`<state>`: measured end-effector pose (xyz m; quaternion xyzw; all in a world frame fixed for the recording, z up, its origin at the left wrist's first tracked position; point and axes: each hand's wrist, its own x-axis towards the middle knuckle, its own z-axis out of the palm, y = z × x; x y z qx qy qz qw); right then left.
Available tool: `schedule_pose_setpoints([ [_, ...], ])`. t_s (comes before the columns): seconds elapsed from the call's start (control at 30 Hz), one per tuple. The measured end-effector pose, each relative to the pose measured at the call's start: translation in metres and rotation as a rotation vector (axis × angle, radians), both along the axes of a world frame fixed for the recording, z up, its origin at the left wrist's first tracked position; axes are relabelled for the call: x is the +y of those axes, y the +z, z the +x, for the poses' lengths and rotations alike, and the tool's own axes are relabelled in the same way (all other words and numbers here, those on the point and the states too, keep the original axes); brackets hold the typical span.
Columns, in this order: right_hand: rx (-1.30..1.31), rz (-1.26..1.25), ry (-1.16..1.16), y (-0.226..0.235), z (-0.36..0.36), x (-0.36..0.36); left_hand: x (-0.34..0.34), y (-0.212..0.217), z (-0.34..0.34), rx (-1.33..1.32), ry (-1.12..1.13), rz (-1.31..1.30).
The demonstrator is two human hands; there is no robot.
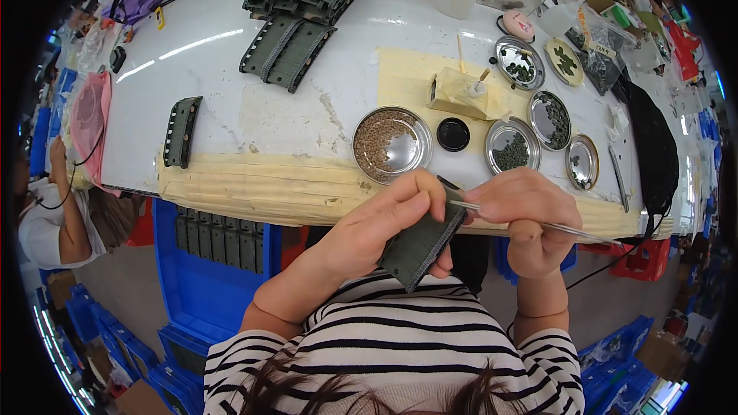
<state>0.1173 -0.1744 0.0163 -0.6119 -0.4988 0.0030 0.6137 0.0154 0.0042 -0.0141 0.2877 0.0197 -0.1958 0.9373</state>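
Observation:
My left hand is closed around a curved dark green model panel, held in front of my chest just past the table's edge. Ridged strips run along the panel. In my right hand is a pair of thin metal tweezers, whose tip touches or nearly touches the panel's upper part by my left thumb. Whether anything is pinched in the tip is too small to tell. Beyond my hands stands a steel dish of brown granules, with a small black lid beside it.
Steel dishes with small green bits stand at right, around a tape-covered block. Similar green panels are stacked at the back; one panel lies left. Below the table, a blue crate holds more. Another person sits left.

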Motion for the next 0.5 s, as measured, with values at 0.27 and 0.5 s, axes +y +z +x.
schedule_pose_setpoints([
  [0.27, 0.364, -0.157, -0.380, -0.018, 0.011, 0.000, 0.004, 0.018, -0.009, 0.003, 0.162, 0.346],
  [0.5, 0.115, -0.263, -0.465, -0.030, 0.018, 0.008, 0.015, 0.024, -0.024, 0.021, 0.314, 0.436],
])
